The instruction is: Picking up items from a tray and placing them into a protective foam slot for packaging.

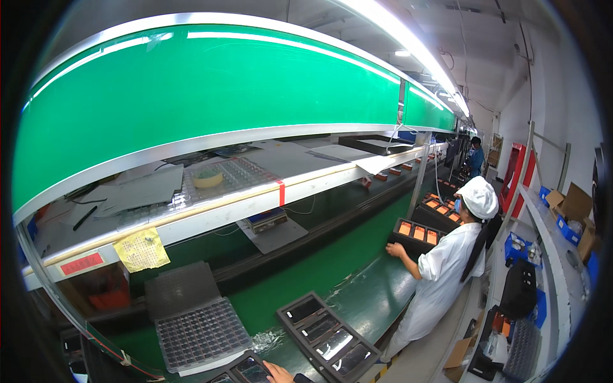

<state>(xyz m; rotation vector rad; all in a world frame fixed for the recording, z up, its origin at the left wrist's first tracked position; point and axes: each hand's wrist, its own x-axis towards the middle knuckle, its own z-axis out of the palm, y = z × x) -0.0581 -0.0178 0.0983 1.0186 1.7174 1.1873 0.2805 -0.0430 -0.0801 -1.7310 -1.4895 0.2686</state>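
Observation:
My right hand (279, 373) reaches in at the bottom edge, a dark sleeve behind it. Its fingers grip the right edge of a black tray (235, 369), which holds dark, glossy phone-like devices and is cut off by the frame. Just to the right lies another black tray (299, 337) with several flat phone-like devices in its slots. Left of my hand is a clear plastic compartment tray (198, 333) with a grid of small cells. My left hand is out of view.
A green conveyor belt (364, 287) runs away to the right. Beside it a co-worker (440, 274) in white holds a black tray with orange pieces (416, 232). Above is a shelf (249, 198) with a tape roll (208, 178). A cluttered rack (554, 236) lines the right.

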